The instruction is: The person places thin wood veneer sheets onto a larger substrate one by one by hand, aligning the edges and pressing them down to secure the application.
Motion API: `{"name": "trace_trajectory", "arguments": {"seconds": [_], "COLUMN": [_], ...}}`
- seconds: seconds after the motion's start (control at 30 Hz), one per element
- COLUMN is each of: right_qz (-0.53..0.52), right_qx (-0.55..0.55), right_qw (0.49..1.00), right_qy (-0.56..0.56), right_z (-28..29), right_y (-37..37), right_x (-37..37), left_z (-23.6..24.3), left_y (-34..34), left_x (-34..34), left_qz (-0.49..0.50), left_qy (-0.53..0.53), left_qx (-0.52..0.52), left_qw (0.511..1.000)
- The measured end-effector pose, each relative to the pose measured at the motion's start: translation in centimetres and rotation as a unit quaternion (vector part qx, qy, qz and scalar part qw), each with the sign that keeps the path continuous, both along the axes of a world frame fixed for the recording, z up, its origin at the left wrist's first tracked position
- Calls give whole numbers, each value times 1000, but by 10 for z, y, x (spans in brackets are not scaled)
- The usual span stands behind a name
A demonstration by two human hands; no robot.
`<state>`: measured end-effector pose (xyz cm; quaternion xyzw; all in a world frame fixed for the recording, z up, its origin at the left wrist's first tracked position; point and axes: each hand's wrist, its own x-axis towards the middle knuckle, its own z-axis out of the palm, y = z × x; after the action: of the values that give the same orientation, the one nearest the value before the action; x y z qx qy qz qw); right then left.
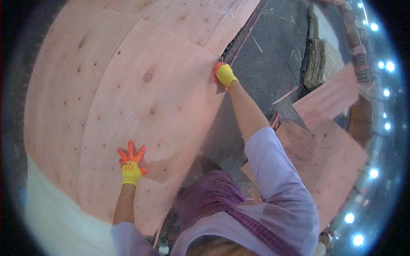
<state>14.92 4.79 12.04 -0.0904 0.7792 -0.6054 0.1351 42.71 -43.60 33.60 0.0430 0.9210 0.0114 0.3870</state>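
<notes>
A large thin pinkish veneer sheet [153, 102], with dark knots, lies on top of a stack of similar sheets [64, 85]. My left hand [131, 160], in an orange and yellow glove, rests flat with fingers spread on the sheet's near part. My right hand [223, 73], in the same kind of glove, grips the sheet's far right edge near its corner. Both of my arms are stretched out over the sheet.
Dark floor [273, 47] with wood splinters runs to the right of the stack. More veneer sheets [337, 149] lie at the right, and a pile of stacked strips [318, 59] stands beyond them. A white surface [55, 213] shows at the lower left.
</notes>
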Motion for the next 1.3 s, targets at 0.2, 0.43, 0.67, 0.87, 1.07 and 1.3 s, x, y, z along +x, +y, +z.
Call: {"name": "trace_trajectory", "arguments": {"seconds": [0.2,0.43,0.67,0.87,1.07,1.3], "right_qz": [-41,48,239,286,183,-218], "right_qx": [198,214,536,503,411,84], "right_qw": [975,972,809,807,892,897], "right_qy": [-91,89,-49,116,-38,-375], "right_z": [12,11,117,29,47,127], "right_y": [-51,-61,-221,-265,-243,-284], "right_x": [28,117,232,317,313,312], "left_z": [-5,-4,-17,-33,12,-34], "left_y": [-2,9,-14,-67,-165,-249], "left_x": [-1,-4,11,35,224,359], "left_qz": [-2,0,67,93,-52,-60], "left_qy": [10,56,103,239,154,46], "left_qx": [-9,47,77,287,131,-25], "left_qw": [1000,997,989,923,978,997]}}
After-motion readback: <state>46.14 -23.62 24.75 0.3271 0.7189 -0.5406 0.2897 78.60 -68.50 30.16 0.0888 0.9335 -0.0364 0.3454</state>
